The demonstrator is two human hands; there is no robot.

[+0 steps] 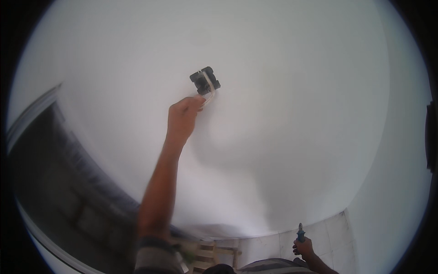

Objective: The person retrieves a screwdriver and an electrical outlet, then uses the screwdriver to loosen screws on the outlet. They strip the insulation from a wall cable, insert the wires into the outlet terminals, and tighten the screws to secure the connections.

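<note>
Left hand [183,119] grips cables [209,93], box [205,81] blurred.

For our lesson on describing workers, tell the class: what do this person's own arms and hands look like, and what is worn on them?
Both hands are bare, with no gloves, rings or watch visible. The left hand tops a long bare forearm that ends in a short striped grey and dark sleeve near the elbow. The right hand shows only a short stretch of bare forearm at the picture's lower edge.

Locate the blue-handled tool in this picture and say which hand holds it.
In the head view, the blue-handled tool sits low on the right, gripped upright in the right hand above the tiled floor, far from the left hand at the wall.
</note>
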